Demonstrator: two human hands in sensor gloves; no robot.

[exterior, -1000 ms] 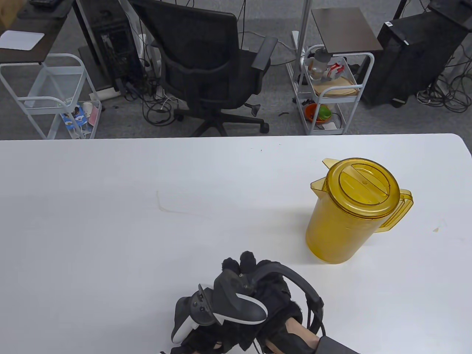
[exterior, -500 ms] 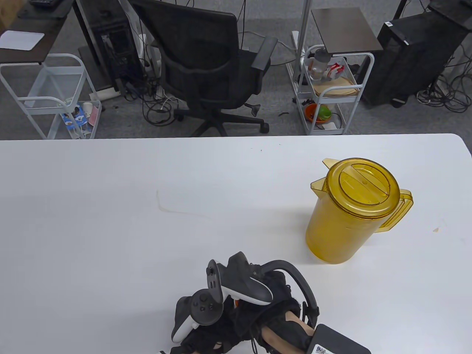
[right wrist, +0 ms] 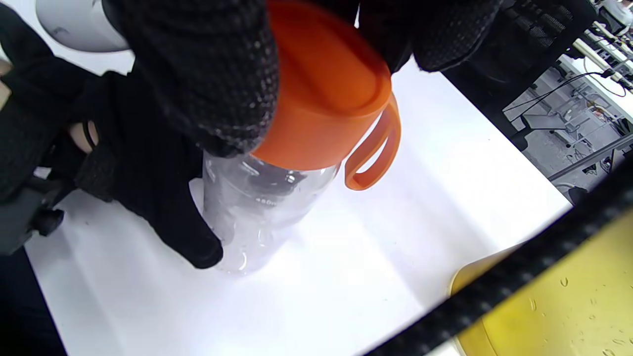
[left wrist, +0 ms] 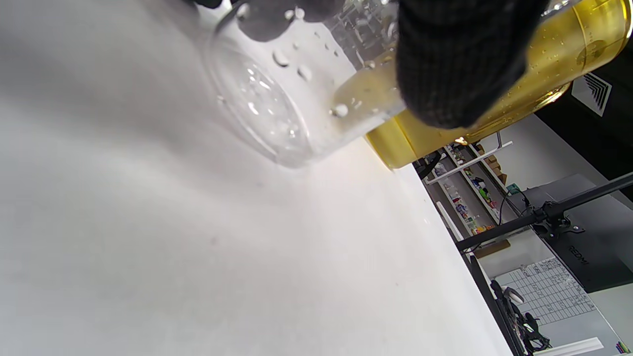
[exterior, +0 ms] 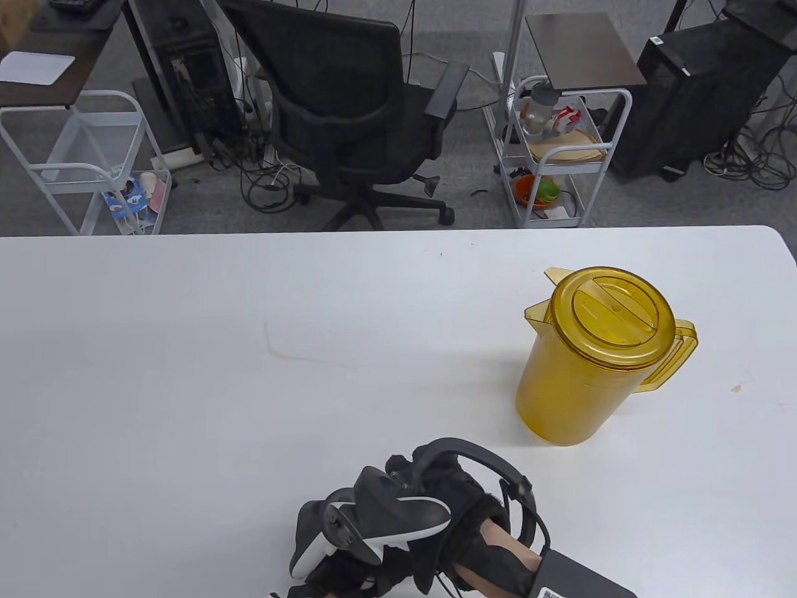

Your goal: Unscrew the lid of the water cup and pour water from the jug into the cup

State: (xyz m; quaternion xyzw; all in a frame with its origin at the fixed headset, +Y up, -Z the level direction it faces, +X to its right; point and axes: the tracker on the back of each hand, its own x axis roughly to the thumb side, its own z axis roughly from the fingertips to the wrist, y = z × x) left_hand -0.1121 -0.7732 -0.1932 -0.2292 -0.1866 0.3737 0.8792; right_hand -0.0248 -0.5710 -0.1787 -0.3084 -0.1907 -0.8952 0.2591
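Twisting is what I read here: my right hand sits over the orange lid of the clear water cup, fingers curled round its rim, while my left hand wraps the cup's body and steadies it on the white counter. From the table view the cup is hidden beneath both hands at the near edge. Against the frames from a moment back, the tracker on my right hand has swung round and dropped lower while the left hand has barely shifted, so I judge a turn of the lid has just gone in. The lid looks seated on the cup, so unscrewing is under way, not finished. The yellow jug stands upright with its own cover on, well apart to the right and untouched; pouring comes later. Droplets cling inside the cup's wall.
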